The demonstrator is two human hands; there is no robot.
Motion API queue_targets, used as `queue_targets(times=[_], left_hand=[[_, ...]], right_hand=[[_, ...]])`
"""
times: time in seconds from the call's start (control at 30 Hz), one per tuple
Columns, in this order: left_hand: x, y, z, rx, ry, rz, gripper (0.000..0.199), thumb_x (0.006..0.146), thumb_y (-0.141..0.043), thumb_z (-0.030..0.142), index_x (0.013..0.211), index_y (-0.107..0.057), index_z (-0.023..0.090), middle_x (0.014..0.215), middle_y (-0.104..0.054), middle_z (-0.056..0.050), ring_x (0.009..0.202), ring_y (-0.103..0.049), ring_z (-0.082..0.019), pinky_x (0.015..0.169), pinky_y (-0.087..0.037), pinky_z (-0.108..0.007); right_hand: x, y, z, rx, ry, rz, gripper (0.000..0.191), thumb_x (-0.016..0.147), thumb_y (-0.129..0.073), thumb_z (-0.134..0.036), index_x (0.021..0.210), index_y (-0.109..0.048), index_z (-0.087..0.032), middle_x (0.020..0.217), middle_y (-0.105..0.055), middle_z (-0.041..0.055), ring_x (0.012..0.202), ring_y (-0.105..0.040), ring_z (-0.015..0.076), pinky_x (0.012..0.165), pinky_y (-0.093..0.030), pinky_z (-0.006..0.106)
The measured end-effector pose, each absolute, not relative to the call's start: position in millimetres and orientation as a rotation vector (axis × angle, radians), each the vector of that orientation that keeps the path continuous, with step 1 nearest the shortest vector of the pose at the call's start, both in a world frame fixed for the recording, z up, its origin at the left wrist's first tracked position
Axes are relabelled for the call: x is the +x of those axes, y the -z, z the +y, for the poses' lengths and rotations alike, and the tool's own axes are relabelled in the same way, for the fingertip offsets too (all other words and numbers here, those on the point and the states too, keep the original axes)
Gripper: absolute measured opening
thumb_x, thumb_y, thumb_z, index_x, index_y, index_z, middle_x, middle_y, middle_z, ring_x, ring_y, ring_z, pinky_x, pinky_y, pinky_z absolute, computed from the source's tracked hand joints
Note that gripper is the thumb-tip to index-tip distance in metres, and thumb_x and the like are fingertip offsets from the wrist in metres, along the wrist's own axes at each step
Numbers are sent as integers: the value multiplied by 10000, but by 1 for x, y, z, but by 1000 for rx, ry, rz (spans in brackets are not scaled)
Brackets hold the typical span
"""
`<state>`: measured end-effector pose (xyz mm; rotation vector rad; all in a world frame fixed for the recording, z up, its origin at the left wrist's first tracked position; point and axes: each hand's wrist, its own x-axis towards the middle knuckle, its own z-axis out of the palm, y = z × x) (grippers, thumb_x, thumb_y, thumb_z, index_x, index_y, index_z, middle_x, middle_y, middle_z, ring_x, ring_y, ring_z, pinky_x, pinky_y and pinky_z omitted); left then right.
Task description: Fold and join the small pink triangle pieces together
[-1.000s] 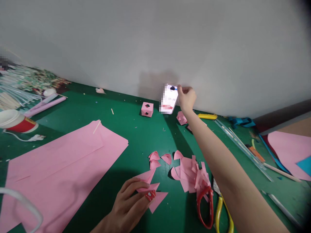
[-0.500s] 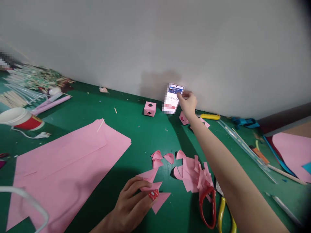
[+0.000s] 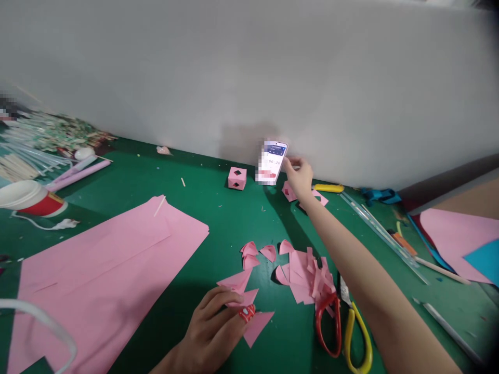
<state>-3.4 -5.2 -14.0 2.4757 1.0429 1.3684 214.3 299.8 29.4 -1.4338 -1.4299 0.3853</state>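
Note:
A phone (image 3: 272,162) leans upright against the grey wall, its lit screen showing timer digits. My right hand (image 3: 299,175) is at the phone's right edge, thumb and forefinger bent towards each other; whether they pinch the edge is unclear. Folded pink paper triangles (image 3: 238,280) lie under the fingers of my left hand (image 3: 218,324), which is closed around them near the front edge. A pink paper box (image 3: 237,178) with diamond-shaped holes stands left of the phone. Another pink folded piece (image 3: 289,191) is partly behind my right wrist.
Large pink sheets (image 3: 117,270) cover the left. Pink scraps (image 3: 307,275), red-handled scissors (image 3: 328,324) and yellow-handled scissors (image 3: 358,340) lie by my right forearm. A paper cup (image 3: 31,199) stands far left. A yellow cutter (image 3: 328,188) lies near the wall.
My right thumb has moved off the front of the phone's screen to its right edge. The view has shifted slightly. My left hand stays on the triangles.

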Motion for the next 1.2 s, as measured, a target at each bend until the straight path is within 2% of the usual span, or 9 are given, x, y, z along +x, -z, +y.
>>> queue_targets(times=[0.13, 0.33, 0.43, 0.53, 0.7, 0.97, 1.03, 1.13, 1.2], left_hand=[[-4, 14, -9, 2459, -1440, 1016, 203, 770, -607, -24, 874, -573, 147, 785, -686, -39, 849, -649, -164, 814, -536, -361], [-3, 19, -12, 2403, -1558, 1178, 324, 796, -614, 5, 1070, -514, 145, 913, -681, -85, 879, -666, -171, 782, -565, -323], [1, 23, -10, 2510, -1607, 1225, 306, 818, -619, 50, 1092, -506, 124, 892, -679, -90, 846, -682, -162, 697, -562, -238], [5, 21, -9, 2569, -1523, 1187, 262, 875, -566, 110, 1126, -493, 135, 983, -679, -111, 946, -671, -176, 754, -564, -264], [9, 12, -14, 2392, -1247, 1116, 107, 939, -470, 183, 1031, -519, 160, 862, -663, -44, 787, -662, -138, 688, -553, -251], [12, 8, -12, 1749, -1180, 1048, 475, 857, -621, 310, 1273, -431, 182, 977, -670, -63, 803, -672, -153, 743, -552, -297], [12, 5, -10, 1725, -1089, 1081, 445, 859, -614, 327, 1257, -479, 181, 877, -693, -40, 831, -674, -174, 771, -541, -309], [11, 5, -8, 1642, -1117, 1129, 436, 847, -621, 351, 1231, -513, 175, 939, -701, -57, 876, -674, -189, 784, -531, -304], [10, 6, -7, 1615, -1141, 1143, 430, 843, -622, 357, 1217, -528, 166, 979, -692, -67, 884, -666, -186, 786, -524, -296]], right_hand=[[227, -40, 254, -1455, -466, -1375, 428, 815, -551, -549, 961, -629, -153, 951, -690, 105, 699, -613, 185, 667, -478, 330], [223, -56, 122, -1319, -855, -1332, 412, 862, -513, -550, 999, -636, -182, 954, -671, 72, 669, -571, 150, 529, -429, 258], [206, -50, 44, -1290, -1167, -1353, 370, 874, -530, -515, 1049, -629, -204, 960, -664, 68, 693, -581, 150, 550, -449, 259], [190, -39, -7, -1264, -1333, -1336, 360, 829, -628, -441, 1126, -596, -239, 1023, -652, 63, 745, -599, 154, 576, -483, 265], [185, -27, -30, -1180, -1420, -1278, 321, 772, -694, -335, 1071, -610, -251, 960, -672, 40, 789, -623, 167, 605, -494, 271], [186, -12, -32, -1085, -1384, -1241, 315, 765, -699, -311, 1065, -609, -280, 1045, -673, 43, 904, -620, 199, 720, -502, 326], [182, -24, -29, -1101, -1297, -1282, 319, 763, -702, -330, 1068, -615, -293, 1066, -664, 48, 926, -615, 215, 756, -506, 358], [183, -48, -39, -1132, -1019, -1334, 275, 820, -646, -365, 1094, -644, -340, 1178, -622, 51, 1080, -572, 251, 890, -478, 422], [198, -40, -73, -1091, -1065, -1391, 253, 897, -513, -412, 1097, -664, -383, 1214, -613, 48, 1175, -533, 288, 914, -471, 472]])
